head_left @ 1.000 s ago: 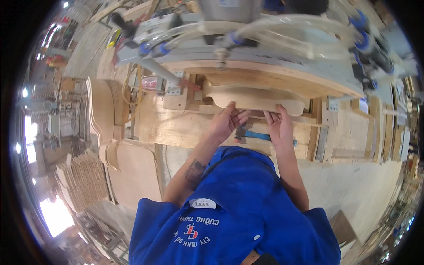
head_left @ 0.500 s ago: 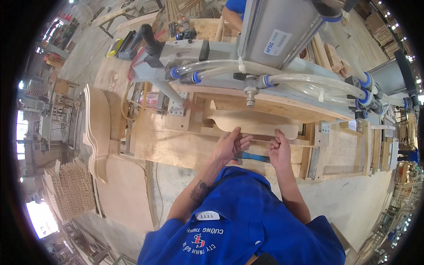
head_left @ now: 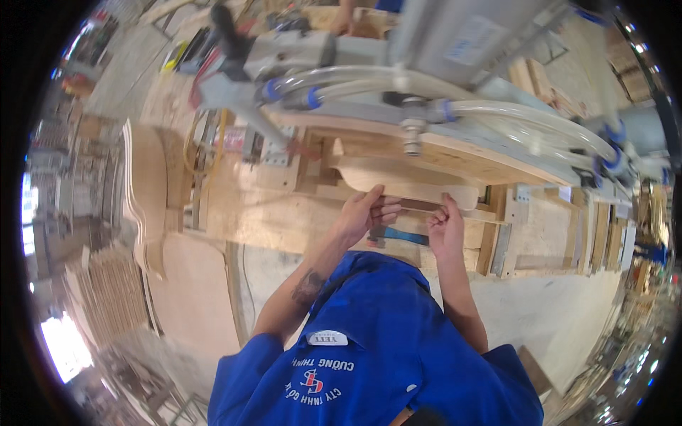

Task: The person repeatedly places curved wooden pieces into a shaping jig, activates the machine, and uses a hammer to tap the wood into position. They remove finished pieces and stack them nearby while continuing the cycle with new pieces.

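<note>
A pale, curved plywood panel (head_left: 415, 180) with a wavy outline lies tilted in the opening of a wooden press frame (head_left: 455, 157). My left hand (head_left: 366, 214) pinches its near edge left of the middle, thumb on top and fingers curled beneath. Towards the panel's right end, my right hand (head_left: 446, 226) holds the same edge between thumb and fingertips, the other fingers folded in. The panel's far side is partly hidden under the frame's upper beam. On the bench just below my hands lies a blue-handled tool (head_left: 403, 235); its head is partly hidden.
A large air cylinder (head_left: 483, 35) and clear hoses (head_left: 497, 117) hang over the frame. Stacked wavy plywood pieces (head_left: 145, 188) stand at the left, above flat sheets (head_left: 199, 284) and a slat pile (head_left: 106, 295). Another person's arm (head_left: 344, 15) shows beyond the press.
My view has shifted slightly. Both hands have moved a little farther into the press with the panel's edge, and more of the blue-handled tool shows below them.
</note>
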Motion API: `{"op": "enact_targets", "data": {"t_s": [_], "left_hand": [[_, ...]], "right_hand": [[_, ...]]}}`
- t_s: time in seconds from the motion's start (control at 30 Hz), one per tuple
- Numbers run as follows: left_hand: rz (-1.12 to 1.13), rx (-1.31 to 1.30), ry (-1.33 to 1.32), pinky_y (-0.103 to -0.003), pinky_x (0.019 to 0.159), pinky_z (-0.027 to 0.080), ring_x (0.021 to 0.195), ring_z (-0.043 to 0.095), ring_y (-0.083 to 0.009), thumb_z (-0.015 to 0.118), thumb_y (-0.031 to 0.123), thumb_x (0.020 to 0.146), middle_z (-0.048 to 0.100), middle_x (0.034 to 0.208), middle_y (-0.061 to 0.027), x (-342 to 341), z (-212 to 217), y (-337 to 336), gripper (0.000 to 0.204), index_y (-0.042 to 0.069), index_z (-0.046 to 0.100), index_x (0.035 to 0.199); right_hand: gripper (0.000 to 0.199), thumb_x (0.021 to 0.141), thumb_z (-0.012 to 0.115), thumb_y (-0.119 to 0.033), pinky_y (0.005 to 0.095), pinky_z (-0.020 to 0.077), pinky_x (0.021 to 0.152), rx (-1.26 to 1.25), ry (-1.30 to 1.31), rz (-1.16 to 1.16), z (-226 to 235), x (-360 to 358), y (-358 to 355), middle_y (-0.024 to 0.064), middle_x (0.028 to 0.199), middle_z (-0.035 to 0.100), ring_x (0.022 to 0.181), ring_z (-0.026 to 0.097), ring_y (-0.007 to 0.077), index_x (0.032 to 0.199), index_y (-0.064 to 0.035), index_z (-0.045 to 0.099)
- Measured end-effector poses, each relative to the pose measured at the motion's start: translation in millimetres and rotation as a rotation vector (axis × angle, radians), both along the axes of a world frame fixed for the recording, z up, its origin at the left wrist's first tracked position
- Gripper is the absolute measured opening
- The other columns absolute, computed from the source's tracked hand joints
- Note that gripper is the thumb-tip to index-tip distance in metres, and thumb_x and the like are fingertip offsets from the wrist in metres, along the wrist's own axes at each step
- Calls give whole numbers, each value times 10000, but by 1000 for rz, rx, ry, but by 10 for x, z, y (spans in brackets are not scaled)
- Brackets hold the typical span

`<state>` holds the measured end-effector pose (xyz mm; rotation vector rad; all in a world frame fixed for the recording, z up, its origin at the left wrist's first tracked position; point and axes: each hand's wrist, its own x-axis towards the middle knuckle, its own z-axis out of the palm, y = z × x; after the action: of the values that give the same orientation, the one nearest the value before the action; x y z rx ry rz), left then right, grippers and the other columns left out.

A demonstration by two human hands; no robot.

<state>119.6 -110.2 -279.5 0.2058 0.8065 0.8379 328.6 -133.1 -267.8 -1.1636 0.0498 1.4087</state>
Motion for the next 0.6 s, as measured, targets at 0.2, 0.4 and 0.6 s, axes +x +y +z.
{"op": "enact_targets", "data": {"t_s": [0.2,0.4,0.6], "left_hand": [[8,49,38,-313,830,520,995,658,-203,419,335,1038,656,1152,-160,49,39,-106,447,-70,556,1166],[33,68,26,-285,793,526,950,660,-170,471,357,1018,679,1099,-134,32,11,-82,454,-71,588,1115],[31,75,68,-259,758,524,834,642,-126,504,373,1001,685,1077,-124,37,-27,-127,445,-50,612,1084]], "right_hand": [[167,863,718,-219,222,327,516,-30,-85,48,66,11,34,-86,638,379,560,374,43,858,-164,560],[135,877,699,-207,239,317,528,-56,-125,60,86,1,17,-73,667,378,586,371,55,880,-146,579],[169,866,713,-223,241,307,528,-37,-181,70,109,-26,34,-76,670,370,584,355,61,872,-146,562]]}}
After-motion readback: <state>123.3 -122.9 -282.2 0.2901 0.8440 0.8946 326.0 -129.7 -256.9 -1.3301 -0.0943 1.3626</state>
